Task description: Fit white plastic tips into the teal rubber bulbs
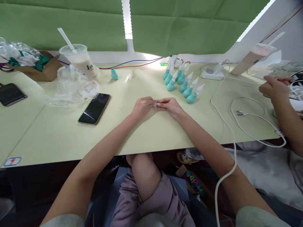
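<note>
My left hand [143, 106] and my right hand [170, 106] meet fingertip to fingertip just above the table. Both are closed in a pinch around a small translucent piece [155, 104], mostly hidden by the fingers. Right of them stand several turquoise rubber bulbs [191, 98] in two slanting rows, each topped by a pale translucent pointed nozzle [200, 88]. Further back on the left, a single turquoise bulb [114, 74] stands upright with a bare neck. Close to it lies a small clear piece [129, 76], too small to name.
On the left are a phone [94, 109], a crumpled plastic bag [71, 86], a drink cup [80, 61] and a cardboard box [44, 71]. A white cable [224, 118] crosses the right side from a power strip [212, 74]. Another person's hand [276, 86] is at far right.
</note>
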The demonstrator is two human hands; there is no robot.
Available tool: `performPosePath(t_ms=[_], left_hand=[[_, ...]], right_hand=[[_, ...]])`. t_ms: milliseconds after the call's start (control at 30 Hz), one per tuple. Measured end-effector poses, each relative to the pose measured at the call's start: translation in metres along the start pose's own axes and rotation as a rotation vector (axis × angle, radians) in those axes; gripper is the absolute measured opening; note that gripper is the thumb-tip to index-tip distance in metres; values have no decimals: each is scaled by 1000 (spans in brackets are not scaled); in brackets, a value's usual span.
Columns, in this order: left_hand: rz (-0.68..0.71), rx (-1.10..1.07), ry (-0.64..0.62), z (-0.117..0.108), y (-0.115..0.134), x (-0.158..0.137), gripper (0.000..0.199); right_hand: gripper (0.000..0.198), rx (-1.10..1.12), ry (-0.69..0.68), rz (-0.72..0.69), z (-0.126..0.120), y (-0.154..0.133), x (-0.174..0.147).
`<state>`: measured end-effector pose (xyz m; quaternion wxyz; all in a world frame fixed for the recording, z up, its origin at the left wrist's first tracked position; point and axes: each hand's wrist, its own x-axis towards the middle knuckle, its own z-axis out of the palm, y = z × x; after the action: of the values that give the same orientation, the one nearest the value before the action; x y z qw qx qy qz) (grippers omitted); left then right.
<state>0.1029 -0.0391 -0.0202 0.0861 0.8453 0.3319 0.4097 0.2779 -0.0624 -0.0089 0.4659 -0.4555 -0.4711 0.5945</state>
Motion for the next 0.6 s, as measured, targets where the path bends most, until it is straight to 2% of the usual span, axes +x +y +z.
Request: performPosePath(t_ms=[233,300,467,600], left_hand=[[15,-28,66,-4,3,2,21],[24,-26,80,-4,1,2,20],[11,-34,100,-2,0,2,26],[-8,-50,109,-3,3,1,31]], right_hand=[[37,34,-51,10,4,0,-1],[36,36,-35,10,5,-1,-2],[49,28,-9,26,8,-6,-5],[43,37,16,15,8,-5,-5]])
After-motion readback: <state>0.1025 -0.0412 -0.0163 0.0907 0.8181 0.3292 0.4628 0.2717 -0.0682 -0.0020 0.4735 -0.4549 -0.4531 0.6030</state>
